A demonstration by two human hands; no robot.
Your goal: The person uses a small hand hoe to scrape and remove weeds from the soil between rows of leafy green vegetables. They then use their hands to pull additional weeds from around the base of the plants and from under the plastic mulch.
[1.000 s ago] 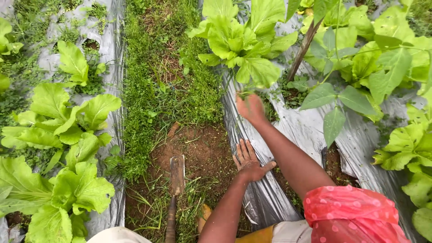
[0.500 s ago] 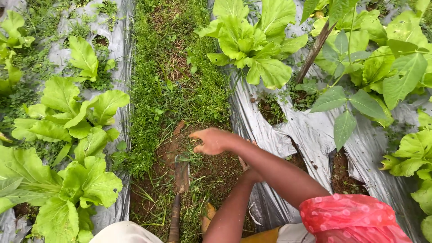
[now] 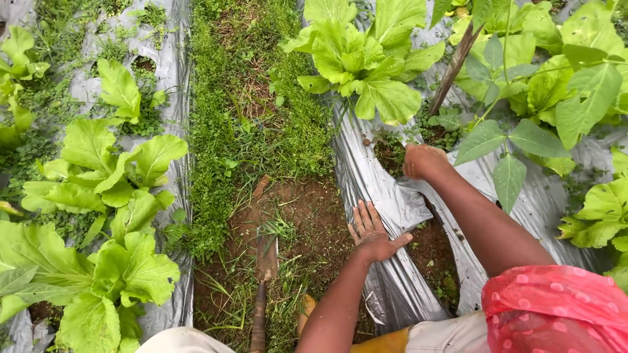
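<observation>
Change: the right hand, which half a second ago hung over the bare soil near the hoe, has swung back to the planting hole; the left hand has stayed put.
Right hand: curled into a loose fist at the weeds in the planting hole; whether it grips any stems cannot be told.
Left hand: left hand lies flat, fingers spread and holding nothing, pressed on the edge of the plastic mulch sheet where it meets the soil.
Weeds: just beside the right hand's knuckles, below the leafy green plant.
Hoe: hoe lies on the bare soil to the left of the left hand, untouched.
Beyond: a wooden stake leans past the right hand; more leafy plants stand well off to the left.
</observation>
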